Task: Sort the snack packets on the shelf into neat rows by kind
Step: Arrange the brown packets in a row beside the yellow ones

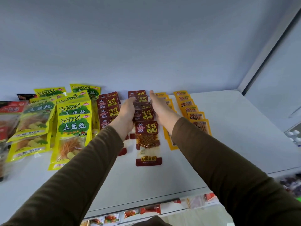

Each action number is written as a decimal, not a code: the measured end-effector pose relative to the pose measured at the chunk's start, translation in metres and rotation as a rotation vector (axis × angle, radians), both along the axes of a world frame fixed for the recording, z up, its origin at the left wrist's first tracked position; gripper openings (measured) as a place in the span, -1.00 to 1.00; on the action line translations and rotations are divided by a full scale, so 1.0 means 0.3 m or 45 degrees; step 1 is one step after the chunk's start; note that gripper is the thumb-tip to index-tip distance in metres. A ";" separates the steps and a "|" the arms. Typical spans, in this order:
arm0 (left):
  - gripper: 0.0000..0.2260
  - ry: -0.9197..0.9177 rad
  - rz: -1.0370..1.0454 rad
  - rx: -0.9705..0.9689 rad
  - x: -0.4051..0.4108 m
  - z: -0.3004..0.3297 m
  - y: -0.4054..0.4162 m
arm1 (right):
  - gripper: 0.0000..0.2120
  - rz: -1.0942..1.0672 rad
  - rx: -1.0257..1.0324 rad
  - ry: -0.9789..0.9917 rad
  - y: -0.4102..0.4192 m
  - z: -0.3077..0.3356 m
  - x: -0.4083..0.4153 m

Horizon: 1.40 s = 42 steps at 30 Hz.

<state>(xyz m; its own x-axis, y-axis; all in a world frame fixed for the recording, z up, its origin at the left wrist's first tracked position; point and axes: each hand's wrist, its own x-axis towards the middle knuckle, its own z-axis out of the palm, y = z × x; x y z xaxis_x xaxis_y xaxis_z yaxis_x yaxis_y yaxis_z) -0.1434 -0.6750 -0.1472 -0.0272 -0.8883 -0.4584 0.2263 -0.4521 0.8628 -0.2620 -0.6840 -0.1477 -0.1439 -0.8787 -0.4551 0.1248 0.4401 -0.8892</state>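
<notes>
- The left hand (128, 111) and right hand (160, 110) flank the middle row of red packets (144, 114) on the white shelf (228, 128), one palm against each long side, fingers fairly straight and pointing toward the back wall
- Grip: neither hand closes round a packet; both press flat on the row's edges, a narrow squeeze with the row between them
- The row runs from the back wall toward the front, packets overlapping like tiles; the front packet (147, 141) lies beyond the palms, its lower part unsupported by either hand
- A second red row (108, 110) lies just left, partly under the left wrist and sleeve; two orange rows (191, 111) lie just right, the nearer one touching or nearly touching the right hand
- The yellow-green packets (71, 124) at far left are looser, several tilted and overlapping out of line; a few other red packs (11, 110) sit at the left edge
- Judgement: the step is squaring up the middle red row; reds and oranges look largely sorted, the yellow-greens less so
- Risks: too firm a squeeze could buckle the overlapped packets and make them ride up or fan out; the left sleeve may drag the neighbouring red row askew; the right hand's back may nudge the nearer orange row; the front packet, outside the palms, may stay crooked
</notes>
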 end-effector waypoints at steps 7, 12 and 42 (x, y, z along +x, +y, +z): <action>-0.74 0.007 0.079 -0.019 0.013 0.022 0.048 | -0.60 -0.004 -0.059 0.015 0.052 0.016 0.001; -0.72 -0.072 -0.032 -0.047 0.022 -0.022 0.138 | -0.53 0.073 -0.105 0.051 0.142 -0.010 -0.017; -0.21 -2.379 -0.527 -0.671 0.276 -0.118 0.123 | -0.62 0.216 -0.121 0.252 -0.078 0.091 0.367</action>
